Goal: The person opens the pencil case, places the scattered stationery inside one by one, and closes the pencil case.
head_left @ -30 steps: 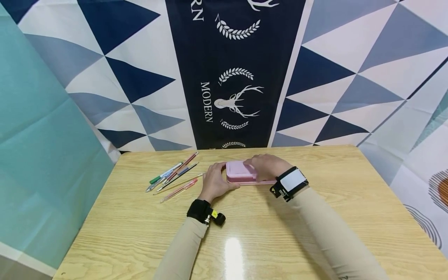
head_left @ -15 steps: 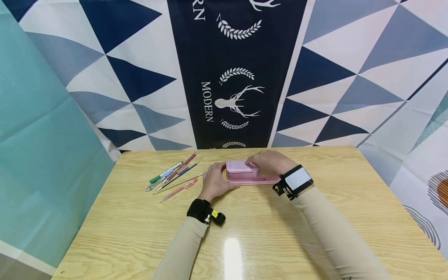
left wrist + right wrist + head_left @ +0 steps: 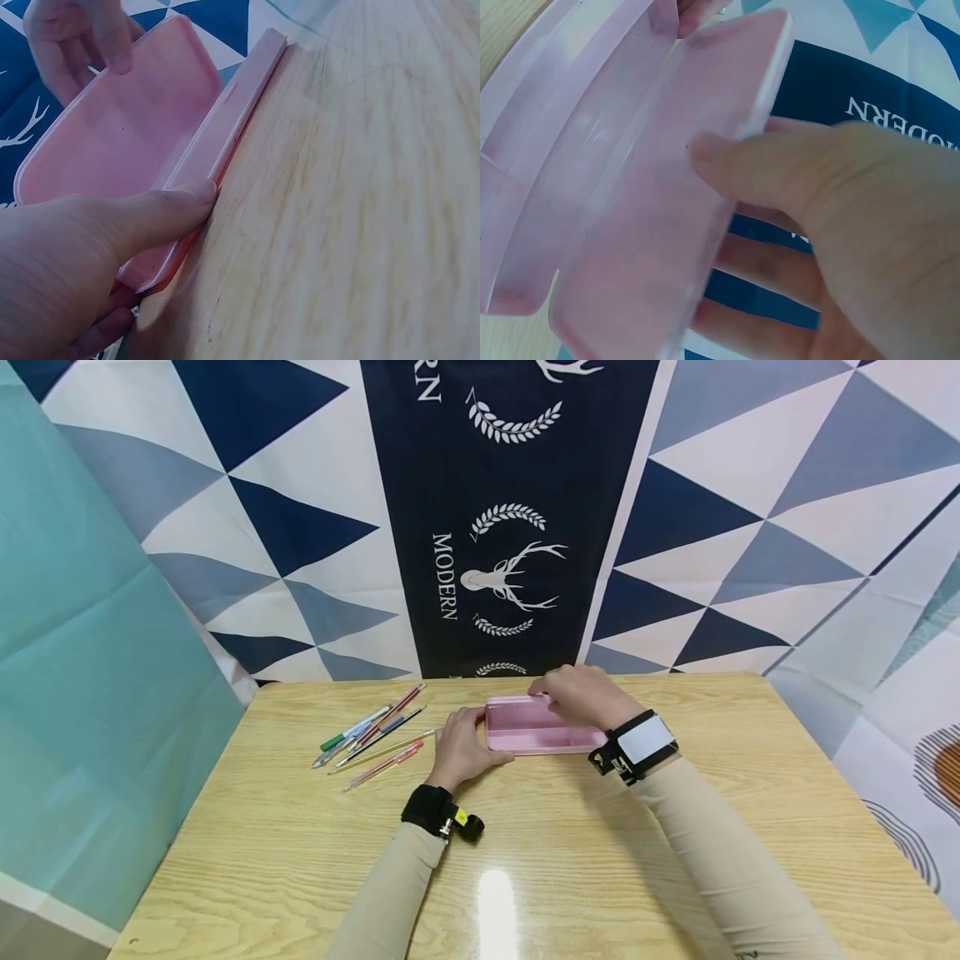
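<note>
A pink plastic pencil case point(image 3: 525, 743) lies on the table with its hinged lid point(image 3: 641, 187) raised. My left hand point(image 3: 461, 750) grips the case's left end, thumb along the front wall and fingers round the back. In the left wrist view that thumb presses on the front rim of the case point(image 3: 225, 120). My right hand point(image 3: 587, 695) pinches the lid's free edge, with the thumb on its inner face and the fingers behind, as the right wrist view shows. A low divider point(image 3: 501, 171) crosses the inside of the case. The right hand hides part of the lid in the head view.
Left of the case lies a loose spread of pens and pencils, among them a green-capped pen point(image 3: 332, 742), a gold pencil point(image 3: 382, 752) and a pink pen point(image 3: 386, 766). A patterned cloth point(image 3: 517, 527) hangs behind the wooden table point(image 3: 525, 852).
My right hand has swung the lid up and back, from nearly closed to raised, so the inside of the case shows. My left hand has stayed on the left end.
</note>
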Demonstrator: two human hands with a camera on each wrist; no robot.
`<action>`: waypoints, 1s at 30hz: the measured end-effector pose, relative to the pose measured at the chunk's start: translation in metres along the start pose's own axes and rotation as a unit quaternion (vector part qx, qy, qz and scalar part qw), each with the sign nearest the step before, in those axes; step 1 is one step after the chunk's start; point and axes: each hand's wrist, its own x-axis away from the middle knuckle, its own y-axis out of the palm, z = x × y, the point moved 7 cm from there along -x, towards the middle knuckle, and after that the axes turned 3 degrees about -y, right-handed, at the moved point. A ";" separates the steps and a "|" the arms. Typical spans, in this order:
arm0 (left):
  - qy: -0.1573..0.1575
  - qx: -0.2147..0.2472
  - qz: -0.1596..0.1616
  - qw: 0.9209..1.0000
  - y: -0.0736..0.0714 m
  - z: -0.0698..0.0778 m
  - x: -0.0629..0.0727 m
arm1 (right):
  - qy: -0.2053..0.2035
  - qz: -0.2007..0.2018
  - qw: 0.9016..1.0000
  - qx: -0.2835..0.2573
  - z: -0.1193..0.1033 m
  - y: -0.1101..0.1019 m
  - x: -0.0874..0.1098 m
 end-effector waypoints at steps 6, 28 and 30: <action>-0.001 -0.005 -0.002 1.000 0.000 0.001 0.000 | 0.031 0.057 0.997 0.049 0.004 -0.004 -0.002; -0.008 -0.006 -0.001 1.000 0.000 0.000 0.000 | 0.055 0.185 0.981 0.033 0.010 -0.006 -0.001; -0.008 -0.004 -0.002 1.000 0.000 0.000 0.000 | 0.053 0.189 0.980 0.032 0.011 -0.006 -0.002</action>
